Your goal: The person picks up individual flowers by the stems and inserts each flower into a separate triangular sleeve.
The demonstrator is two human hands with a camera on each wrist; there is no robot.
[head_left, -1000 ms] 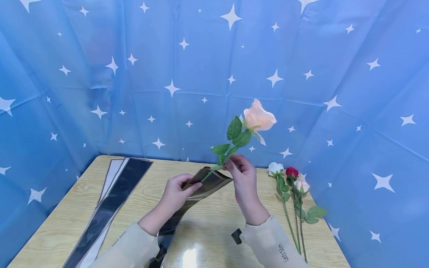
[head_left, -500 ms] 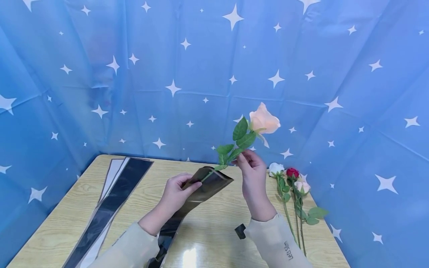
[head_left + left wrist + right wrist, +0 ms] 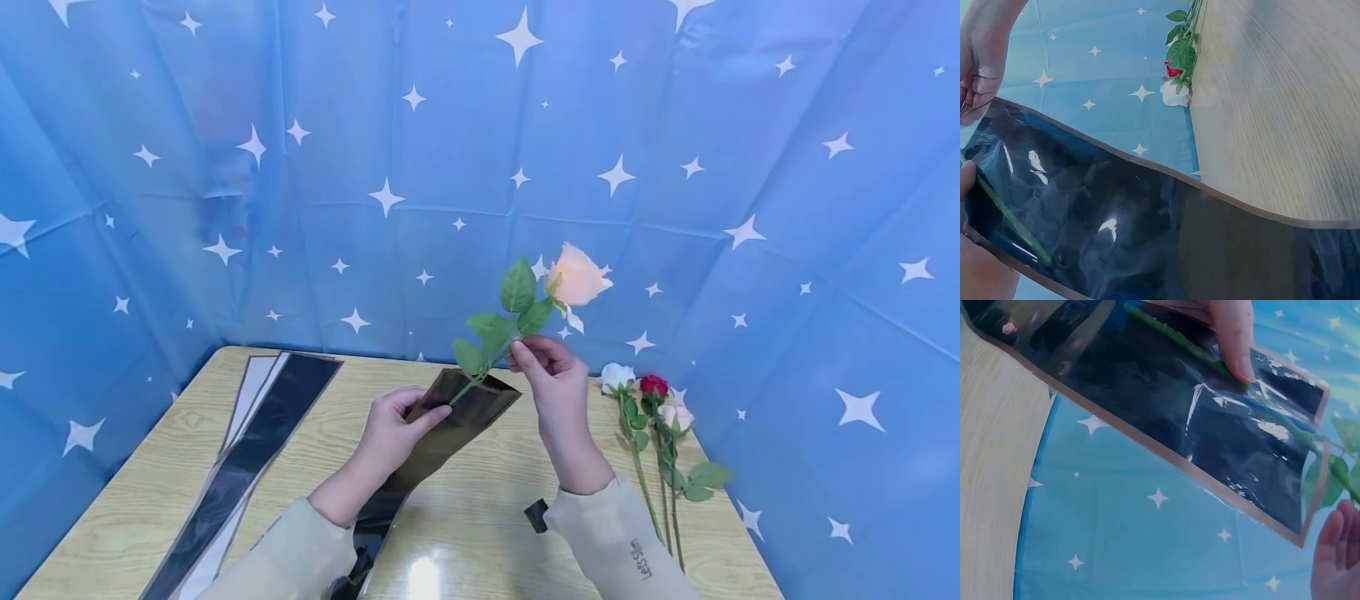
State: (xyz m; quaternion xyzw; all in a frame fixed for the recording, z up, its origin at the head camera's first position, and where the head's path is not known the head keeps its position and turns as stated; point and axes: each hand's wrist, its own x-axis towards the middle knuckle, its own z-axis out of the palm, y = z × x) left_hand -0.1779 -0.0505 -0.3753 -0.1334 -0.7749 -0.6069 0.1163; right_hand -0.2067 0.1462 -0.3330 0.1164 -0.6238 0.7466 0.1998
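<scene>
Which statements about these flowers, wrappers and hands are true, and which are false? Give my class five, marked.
1. The left hand holds a dark wrapper. True.
2. The peach bloom is inside that wrapper. False: only part of its stem is.
3. The right hand rests on the table. False: it is raised.
4. The red bloom lies between a white bloom and a pale pink bloom. True.
5. Spare wrappers lie at the table's right. False: at its left.
</scene>
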